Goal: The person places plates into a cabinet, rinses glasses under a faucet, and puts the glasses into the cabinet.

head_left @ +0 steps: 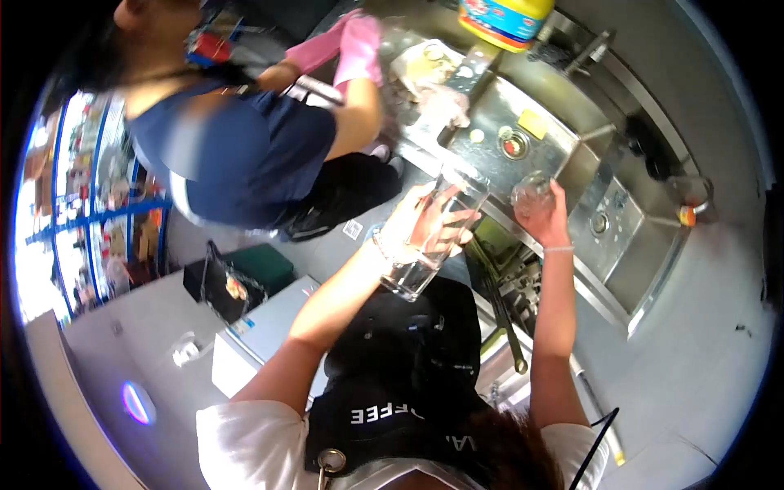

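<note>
My left hand (420, 233) is wrapped round a tall clear glass (416, 278), held tilted in front of the black apron. The fingers show through its wall. Over the front edge of the steel sink (523, 90), my right hand (554, 220) grips a smaller clear glass (529, 194) from its side. In the basin beyond lie a yellow sponge (533, 123) and a drain with red bits (514, 144) in it.
At left, a co-worker in pink gloves (359, 49) leans over the counter's far end. A big yellow bottle (506, 23) stands behind the basin. A second basin (616, 229) lies at right, with a glass container (694, 196) past it. A lined black bin (224, 282) stands lower left.
</note>
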Demonstrator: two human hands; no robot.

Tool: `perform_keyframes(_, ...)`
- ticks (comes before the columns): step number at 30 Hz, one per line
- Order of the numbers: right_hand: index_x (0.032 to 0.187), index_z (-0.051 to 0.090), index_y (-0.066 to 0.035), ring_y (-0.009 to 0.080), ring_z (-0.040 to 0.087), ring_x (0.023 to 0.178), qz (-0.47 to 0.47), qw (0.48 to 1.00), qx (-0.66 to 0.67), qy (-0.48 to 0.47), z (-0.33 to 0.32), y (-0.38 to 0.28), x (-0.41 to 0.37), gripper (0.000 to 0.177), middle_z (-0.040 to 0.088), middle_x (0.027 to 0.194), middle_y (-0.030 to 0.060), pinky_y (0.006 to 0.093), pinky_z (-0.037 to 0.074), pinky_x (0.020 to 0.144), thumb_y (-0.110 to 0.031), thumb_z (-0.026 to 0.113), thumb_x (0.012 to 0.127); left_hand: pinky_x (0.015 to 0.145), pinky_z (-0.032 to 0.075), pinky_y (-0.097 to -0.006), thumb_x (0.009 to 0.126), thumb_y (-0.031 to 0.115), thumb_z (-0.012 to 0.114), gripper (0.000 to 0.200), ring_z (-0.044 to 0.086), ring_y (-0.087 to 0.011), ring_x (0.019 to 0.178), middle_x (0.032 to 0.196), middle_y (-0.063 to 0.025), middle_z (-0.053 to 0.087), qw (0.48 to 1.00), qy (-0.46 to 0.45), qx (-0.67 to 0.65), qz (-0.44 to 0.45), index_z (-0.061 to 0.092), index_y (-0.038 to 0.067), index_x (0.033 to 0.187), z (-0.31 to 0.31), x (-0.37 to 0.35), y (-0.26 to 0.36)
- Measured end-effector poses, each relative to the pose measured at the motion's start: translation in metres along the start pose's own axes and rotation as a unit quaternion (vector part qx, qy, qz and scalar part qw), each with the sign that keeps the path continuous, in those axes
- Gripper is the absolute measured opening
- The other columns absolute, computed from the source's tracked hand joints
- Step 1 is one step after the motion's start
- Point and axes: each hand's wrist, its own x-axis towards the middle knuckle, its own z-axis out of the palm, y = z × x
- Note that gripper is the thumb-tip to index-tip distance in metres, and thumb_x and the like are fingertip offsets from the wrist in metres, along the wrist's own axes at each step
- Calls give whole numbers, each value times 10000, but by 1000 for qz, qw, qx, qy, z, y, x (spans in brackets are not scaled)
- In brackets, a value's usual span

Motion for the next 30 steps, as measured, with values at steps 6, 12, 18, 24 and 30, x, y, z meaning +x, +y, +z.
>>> perform_keyframes(6,1394,441,-20,207,622,1005,11,982,-139,-129,9,40,-9,572,634,1118,94,360,521,917,-312,621,936,750,567,-486,862,516,588,693,618,-406,953,1300,-237,485,994,4,-54,94,343,260,1458,-2,-127,-20)
perform_keyframes(12,1440,331,30,216,623,1031,92,912,-262,-301,110,110,-17,891,591,1170,114,312,518,888,-402,771,796,737,578,-465,848,541,604,784,622,-380,925,1298,-234,484,965,2,-54,258,285,274,1513,1,-245,-53)
perform_keyframes(18,1446,313,6,302,666,976,241,846,-307,-363,228,229,-19,891,613,1170,124,422,540,901,-278,783,744,739,575,-457,836,584,597,843,633,-359,915,1314,-214,500,881,59,-63,465,240,273,1532,-42,-347,-87)
perform_keyframes(24,1439,355,-71,229,629,1027,262,809,-354,-390,346,362,-12,789,596,1171,90,391,535,910,-180,749,766,718,601,-541,846,457,670,862,639,-418,933,1284,-271,483,770,45,-158,616,211,180,1521,-92,-465,-87)
perform_keyframes(30,1371,398,-83,190,632,976,207,813,-347,-420,499,489,40,627,619,1060,58,377,544,866,-93,710,828,760,562,-548,835,454,665,904,622,-413,999,1337,-237,487,756,23,-129,642,150,242,1548,-174,-604,-43)
